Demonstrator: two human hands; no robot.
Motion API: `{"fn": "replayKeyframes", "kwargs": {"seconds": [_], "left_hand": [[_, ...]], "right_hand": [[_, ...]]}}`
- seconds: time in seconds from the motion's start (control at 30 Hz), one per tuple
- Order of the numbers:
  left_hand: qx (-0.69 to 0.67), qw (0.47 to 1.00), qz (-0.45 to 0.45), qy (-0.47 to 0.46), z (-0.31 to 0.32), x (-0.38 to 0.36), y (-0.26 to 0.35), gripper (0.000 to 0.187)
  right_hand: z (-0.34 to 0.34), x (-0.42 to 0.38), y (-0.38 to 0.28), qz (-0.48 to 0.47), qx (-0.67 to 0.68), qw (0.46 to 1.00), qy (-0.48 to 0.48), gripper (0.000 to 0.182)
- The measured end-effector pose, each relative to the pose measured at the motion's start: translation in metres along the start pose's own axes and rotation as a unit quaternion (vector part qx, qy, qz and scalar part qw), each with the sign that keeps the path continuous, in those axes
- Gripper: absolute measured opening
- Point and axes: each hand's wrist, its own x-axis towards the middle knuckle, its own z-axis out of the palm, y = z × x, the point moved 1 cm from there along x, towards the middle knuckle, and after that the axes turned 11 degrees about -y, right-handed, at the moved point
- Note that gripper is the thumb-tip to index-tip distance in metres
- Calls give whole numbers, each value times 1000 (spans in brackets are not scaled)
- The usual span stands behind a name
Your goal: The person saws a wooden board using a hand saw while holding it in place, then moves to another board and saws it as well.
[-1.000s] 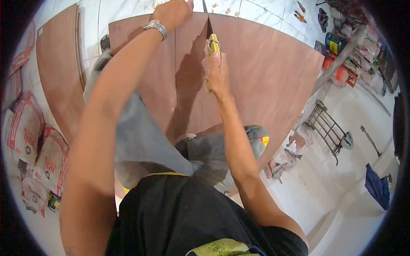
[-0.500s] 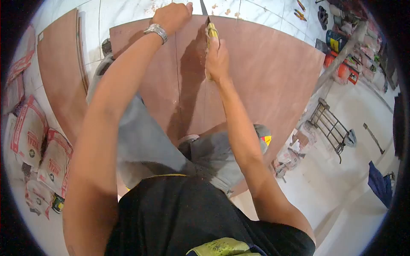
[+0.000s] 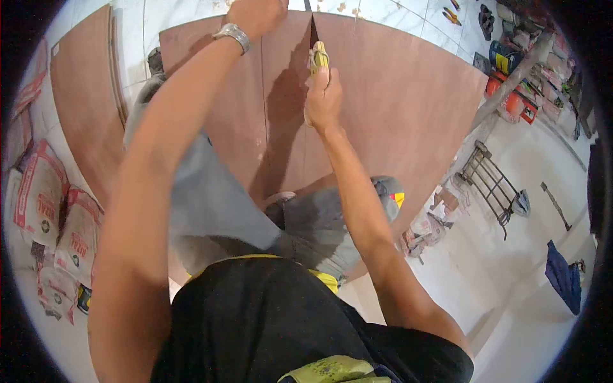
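My right hand (image 3: 324,96) is wrapped round the yellow handle (image 3: 319,56) of a handsaw, thumb along the top. Its narrow blade (image 3: 308,5) points away from me, past the far edge of a reddish-brown plywood sheet (image 3: 396,96). A dark slit shows in the sheet just ahead of the handle. At that far edge, left of the blade, is my left hand (image 3: 258,18), with a metal watch on the wrist. Its fingers look curled, but the top of the view cuts them off, and what they hold is hidden. My legs rest on the sheet.
More brown boards (image 3: 83,89) lie at the left, beside printed sacks (image 3: 41,195). Orange-handled pliers (image 3: 451,16) lie on the white tiles beyond the sheet. At the right are a black bucket (image 3: 504,57), a metal rack (image 3: 488,179) and a dark blue cloth (image 3: 563,277).
The saw handle and my right hand have drawn back towards me from the sheet's far edge. The view has shifted slightly, so my left hand sits higher in it, partly cut off.
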Motion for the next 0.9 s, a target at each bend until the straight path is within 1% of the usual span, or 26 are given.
{"fn": "replayKeyframes", "kwargs": {"seconds": [0.07,0.1,0.13,0.2,0.23,0.3,0.33,0.37,0.4,0.43,0.47,0.5,0.53,0.6,0.67,0.7,0.73,0.77,0.83,0.9], "left_hand": [[-8,1000,-1,19,-4,13,-4,67],[-16,1000,-2,8,7,6,-2,67],[-16,1000,-3,-18,18,1,2,67],[-8,999,-21,-28,8,14,1,67],[-7,1000,-5,-7,8,11,1,67],[26,999,24,-9,4,7,-1,55],[43,998,40,-7,1,6,1,49],[28,999,26,-3,6,7,1,55],[12,1000,13,5,16,12,-1,61],[-4,1000,-2,15,18,18,-3,68],[0,1000,-7,9,17,18,-2,68],[4,1000,-12,1,17,15,-2,68],[12,1000,-18,-4,14,14,-4,68],[-3,1000,-19,-7,9,11,-4,67],[-11,1000,-14,-5,7,8,-1,66],[-10,1000,-10,-4,4,3,2,66],[-5,1000,-5,1,0,2,2,65],[-2,1000,-4,14,-3,12,-1,65],[-4,1000,-7,13,7,7,-2,65],[-16,999,-31,-13,9,2,-1,65]], "right_hand": [[0,17,0,-11,64,998,-16,39],[0,6,2,5,95,995,-29,39],[-2,-7,6,48,129,989,-44,39],[-7,7,0,90,198,973,-81,40],[-10,6,1,77,155,982,-81,40],[-23,-2,5,59,65,993,-79,43],[-33,-22,-4,39,7,997,-66,42],[-46,-58,-17,20,-50,997,-50,42],[-58,-90,-22,9,-81,996,-48,35],[-72,-125,-28,25,-93,993,-73,30],[-84,-158,-35,44,-100,988,-107,30],[-94,-180,-43,59,-92,986,-123,34],[-95,-185,-49,63,-65,990,-107,36],[-75,-157,-38,-4,-83,995,-54,40],[-31,-53,-11,54,-51,997,-36,40],[-6,-6,3,-27,-56,998,-12,42],[-1,21,-18,17,-10,1000,-6,43],[-3,40,-22,38,19,999,-26,44],[-11,42,-21,108,73,989,-75,46],[-30,-2,-23,48,-5,996,-75,51]]}}
